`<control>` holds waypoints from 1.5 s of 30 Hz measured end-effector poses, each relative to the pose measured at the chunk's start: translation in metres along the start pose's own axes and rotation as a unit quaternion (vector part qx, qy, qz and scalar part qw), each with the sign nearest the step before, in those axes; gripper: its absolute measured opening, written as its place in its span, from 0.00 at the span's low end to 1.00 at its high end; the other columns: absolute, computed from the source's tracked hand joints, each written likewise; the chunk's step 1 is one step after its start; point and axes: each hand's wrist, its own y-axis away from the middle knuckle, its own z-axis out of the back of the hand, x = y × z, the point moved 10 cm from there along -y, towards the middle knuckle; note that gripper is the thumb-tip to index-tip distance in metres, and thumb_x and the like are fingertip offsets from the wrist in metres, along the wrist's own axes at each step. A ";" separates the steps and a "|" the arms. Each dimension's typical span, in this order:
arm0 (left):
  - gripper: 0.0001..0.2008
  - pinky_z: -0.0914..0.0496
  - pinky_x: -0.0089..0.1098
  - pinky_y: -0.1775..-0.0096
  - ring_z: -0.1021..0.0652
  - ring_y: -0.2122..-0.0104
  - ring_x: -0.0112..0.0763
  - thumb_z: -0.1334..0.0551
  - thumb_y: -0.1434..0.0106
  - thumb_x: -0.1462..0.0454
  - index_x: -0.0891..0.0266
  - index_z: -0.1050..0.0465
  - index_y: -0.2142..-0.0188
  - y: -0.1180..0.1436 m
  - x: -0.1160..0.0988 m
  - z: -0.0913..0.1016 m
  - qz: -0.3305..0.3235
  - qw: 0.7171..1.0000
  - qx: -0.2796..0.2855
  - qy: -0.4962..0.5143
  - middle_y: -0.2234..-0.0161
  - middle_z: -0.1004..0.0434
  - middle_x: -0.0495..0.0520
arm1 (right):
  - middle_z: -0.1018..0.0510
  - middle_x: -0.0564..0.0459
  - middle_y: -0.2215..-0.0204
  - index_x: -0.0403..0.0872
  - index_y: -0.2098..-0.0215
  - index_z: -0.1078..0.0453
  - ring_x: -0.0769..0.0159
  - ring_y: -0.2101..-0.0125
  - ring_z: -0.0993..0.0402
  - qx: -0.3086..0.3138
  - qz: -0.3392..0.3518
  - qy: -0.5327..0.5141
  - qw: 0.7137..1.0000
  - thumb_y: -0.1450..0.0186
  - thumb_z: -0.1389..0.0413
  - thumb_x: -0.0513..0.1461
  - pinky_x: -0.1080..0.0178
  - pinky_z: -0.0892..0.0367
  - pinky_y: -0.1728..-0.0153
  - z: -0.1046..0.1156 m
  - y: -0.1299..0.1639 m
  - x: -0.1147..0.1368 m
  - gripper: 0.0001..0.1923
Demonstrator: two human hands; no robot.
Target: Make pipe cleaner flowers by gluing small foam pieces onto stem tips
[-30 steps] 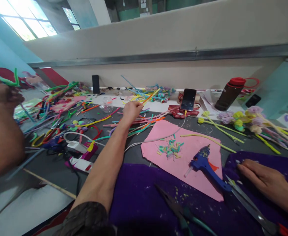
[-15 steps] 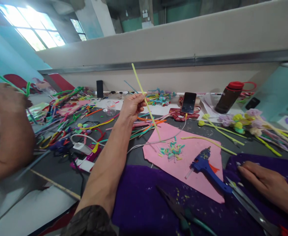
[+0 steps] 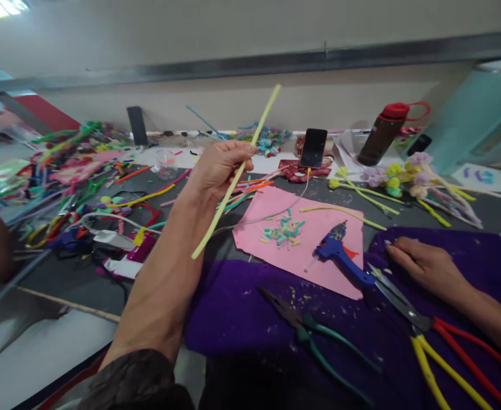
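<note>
My left hand (image 3: 218,168) is up over the desk (image 3: 83,285), fingers pinched shut on a yellow pipe cleaner (image 3: 237,171) that slants from upper right to lower left above the pink sheet (image 3: 318,256). My right hand (image 3: 421,263) lies flat, fingers loosely spread, on the purple cloth (image 3: 250,324), just beside the blue glue gun (image 3: 339,259) and scissors (image 3: 404,304).

1 glue gun (image 3: 339,256), 1 phone (image 3: 313,147), 1 bottle (image 3: 378,134), 2 hands (image 3: 218,168).

No readable text, label, brand, number or sign shows on anything in view.
</note>
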 end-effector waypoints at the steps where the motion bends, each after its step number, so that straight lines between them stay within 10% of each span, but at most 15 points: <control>1: 0.06 0.53 0.20 0.88 0.43 0.90 0.13 0.36 0.52 0.65 0.66 0.28 0.73 0.005 -0.002 -0.010 0.007 1.000 0.010 0.004 0.85 0.33 0.45 | 0.38 0.57 0.83 0.47 0.78 0.41 0.72 0.82 0.38 0.021 0.000 0.002 1.000 0.35 0.56 0.46 0.68 0.42 0.77 -0.003 0.000 0.000 0.17; 9: 0.10 0.51 0.21 0.86 0.40 0.89 0.14 0.38 0.49 0.62 0.65 0.26 0.67 0.052 0.006 -0.075 0.035 0.995 0.092 0.037 0.83 0.31 0.46 | 0.42 0.58 0.82 0.47 0.79 0.46 0.71 0.81 0.41 0.054 -0.009 -0.007 0.998 0.35 0.57 0.46 0.67 0.46 0.76 -0.007 0.000 -0.003 0.17; 24: 0.09 0.39 0.25 0.77 0.27 0.76 0.28 0.43 0.47 0.60 0.63 0.27 0.75 0.094 0.094 -0.085 0.064 0.937 0.173 -0.295 0.78 0.26 0.50 | 0.40 0.57 0.81 0.48 0.79 0.47 0.70 0.80 0.41 0.038 0.023 0.002 0.999 0.34 0.57 0.43 0.66 0.45 0.75 -0.004 -0.003 0.005 0.16; 28: 0.11 0.39 0.25 0.76 0.28 0.77 0.28 0.42 0.48 0.59 0.63 0.26 0.76 0.082 0.100 -0.076 0.050 0.935 0.114 -0.332 0.79 0.26 0.50 | 0.39 0.57 0.80 0.48 0.78 0.46 0.70 0.79 0.40 0.040 0.020 0.007 0.999 0.34 0.57 0.43 0.66 0.45 0.75 -0.003 -0.003 0.005 0.15; 36: 0.16 0.38 0.25 0.75 0.29 0.77 0.26 0.39 0.49 0.54 0.65 0.24 0.69 0.072 0.091 -0.039 0.022 0.981 -0.031 -0.192 0.73 0.24 0.52 | 0.38 0.56 0.81 0.47 0.78 0.46 0.71 0.79 0.41 0.031 0.021 0.010 0.999 0.34 0.57 0.43 0.67 0.45 0.76 -0.002 -0.005 0.006 0.16; 45: 0.13 0.52 0.19 0.87 0.42 0.88 0.14 0.35 0.51 0.58 0.64 0.29 0.69 0.092 0.123 -0.032 0.219 0.976 -0.009 0.013 0.80 0.30 0.46 | 0.39 0.57 0.81 0.47 0.80 0.45 0.72 0.80 0.42 0.040 -0.005 -0.037 0.998 0.34 0.57 0.42 0.68 0.45 0.76 -0.001 -0.013 0.005 0.16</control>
